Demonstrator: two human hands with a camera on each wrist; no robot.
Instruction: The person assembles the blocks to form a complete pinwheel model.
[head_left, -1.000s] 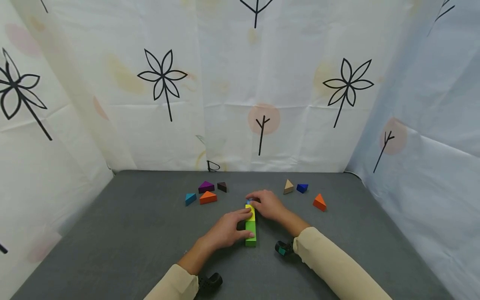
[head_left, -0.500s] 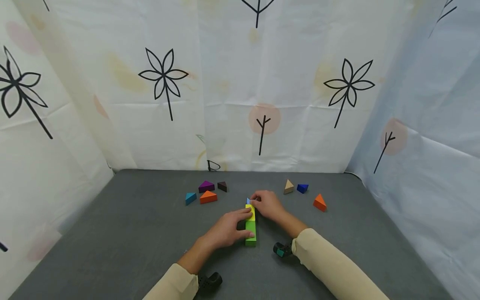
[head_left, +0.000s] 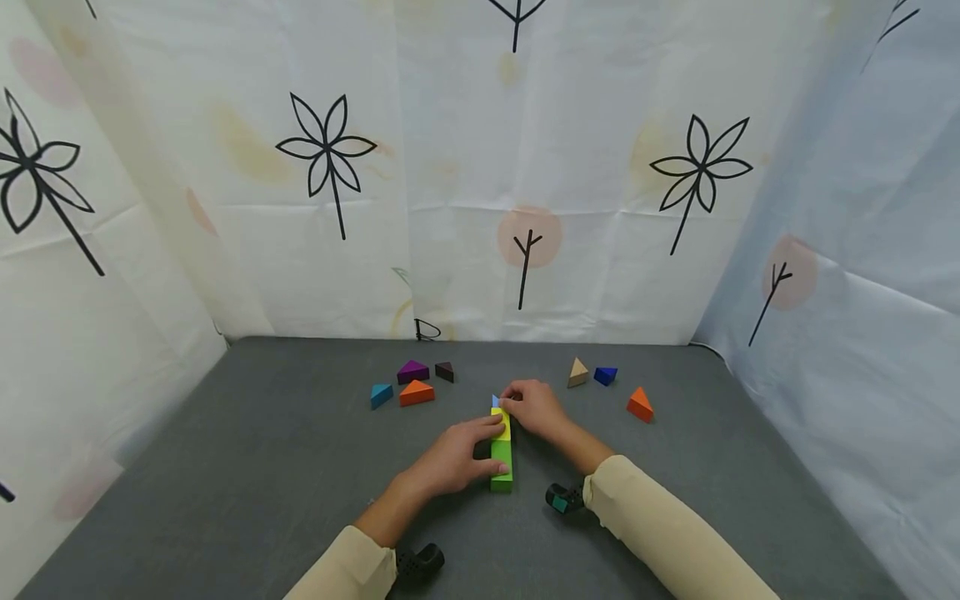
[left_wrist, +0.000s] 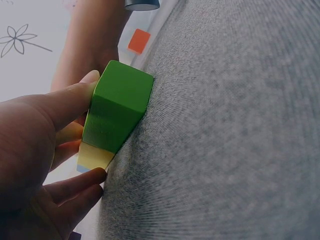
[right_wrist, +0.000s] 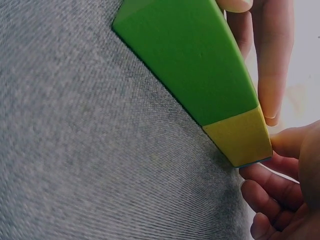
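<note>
A green block [head_left: 502, 460] and a yellow block [head_left: 506, 434] lie end to end on the grey table, with a light-blue triangular block [head_left: 495, 402] touching the yellow one's far end. My left hand [head_left: 450, 458] rests along the row: its thumb touches the green top, and extended fingers lie over the yellow block. At the far end my right hand [head_left: 537, 408] pinches the light-blue piece between thumb and curled fingers, hiding much of it. In the right wrist view only a thin blue edge [right_wrist: 252, 163] shows past the yellow block.
Toward the back left sit purple [head_left: 412, 372], dark brown [head_left: 444, 372], orange [head_left: 417, 393] and blue [head_left: 381, 396] triangular blocks. At right are tan [head_left: 577, 374], dark blue [head_left: 605, 376] and orange [head_left: 640, 406] ones. Patterned cloth walls [head_left: 450, 275] enclose the table.
My right hand's fingers have drawn back slightly to the right and curled in, uncovering the tip of the light-blue block. The left hand and the block row stay in place.
</note>
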